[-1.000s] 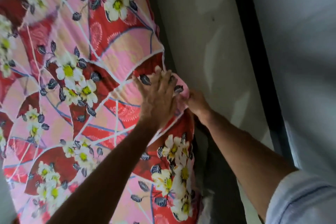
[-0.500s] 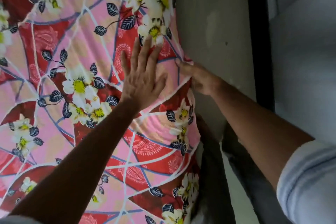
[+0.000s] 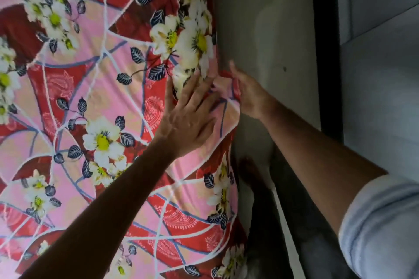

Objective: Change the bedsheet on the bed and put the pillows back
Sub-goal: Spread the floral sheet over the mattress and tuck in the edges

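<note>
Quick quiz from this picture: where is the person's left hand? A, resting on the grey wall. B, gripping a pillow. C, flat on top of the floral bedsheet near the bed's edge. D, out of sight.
C: the left hand lies with fingers spread flat on the floral bedsheet close to the edge, beside the right hand.

Floral bedsheet (image 3: 95, 97) over the bed

Head view, close, seemingly facing down
</note>
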`<state>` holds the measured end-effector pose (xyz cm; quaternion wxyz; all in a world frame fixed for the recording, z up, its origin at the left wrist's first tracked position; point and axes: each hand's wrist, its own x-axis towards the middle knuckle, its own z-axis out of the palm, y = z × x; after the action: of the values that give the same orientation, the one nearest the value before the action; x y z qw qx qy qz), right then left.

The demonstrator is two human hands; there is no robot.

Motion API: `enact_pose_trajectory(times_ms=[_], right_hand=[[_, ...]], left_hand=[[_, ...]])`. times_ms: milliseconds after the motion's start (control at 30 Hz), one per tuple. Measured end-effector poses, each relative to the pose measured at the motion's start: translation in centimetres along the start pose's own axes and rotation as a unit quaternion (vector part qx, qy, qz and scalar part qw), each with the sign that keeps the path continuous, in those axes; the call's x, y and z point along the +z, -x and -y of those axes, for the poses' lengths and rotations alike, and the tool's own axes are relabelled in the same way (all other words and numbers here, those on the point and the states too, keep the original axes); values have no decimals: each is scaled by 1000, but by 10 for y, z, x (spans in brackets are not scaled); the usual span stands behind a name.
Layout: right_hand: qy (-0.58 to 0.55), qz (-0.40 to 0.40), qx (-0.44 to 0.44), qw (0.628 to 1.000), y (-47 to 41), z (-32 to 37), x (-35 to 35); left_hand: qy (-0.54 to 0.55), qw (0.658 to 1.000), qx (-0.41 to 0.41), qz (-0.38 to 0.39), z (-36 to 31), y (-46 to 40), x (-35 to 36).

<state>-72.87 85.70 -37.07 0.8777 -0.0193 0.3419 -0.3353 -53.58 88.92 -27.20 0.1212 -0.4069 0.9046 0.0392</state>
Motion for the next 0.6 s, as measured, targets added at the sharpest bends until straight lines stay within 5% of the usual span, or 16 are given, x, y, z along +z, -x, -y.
enact_pose_trajectory(times_ms=[133, 233, 367, 500, 600], right_hand=[[88, -142, -86, 982, -31, 47, 9], [156, -324, -152, 920, -40, 58, -16], [168, -440, -164, 867, -31, 43, -49], [270, -473, -184, 818, 39, 3, -25], [336, -422, -196, 819, 100, -66, 29]], left_hand=[[-8, 1000, 14, 7, 16, -36, -17], [-35, 996, 62, 53, 32, -59, -26], [-129, 963, 179, 152, 46, -85, -29], [-199, 941, 191, 196, 41, -104, -36], [-223, 926, 229, 200, 26, -122, -46]])
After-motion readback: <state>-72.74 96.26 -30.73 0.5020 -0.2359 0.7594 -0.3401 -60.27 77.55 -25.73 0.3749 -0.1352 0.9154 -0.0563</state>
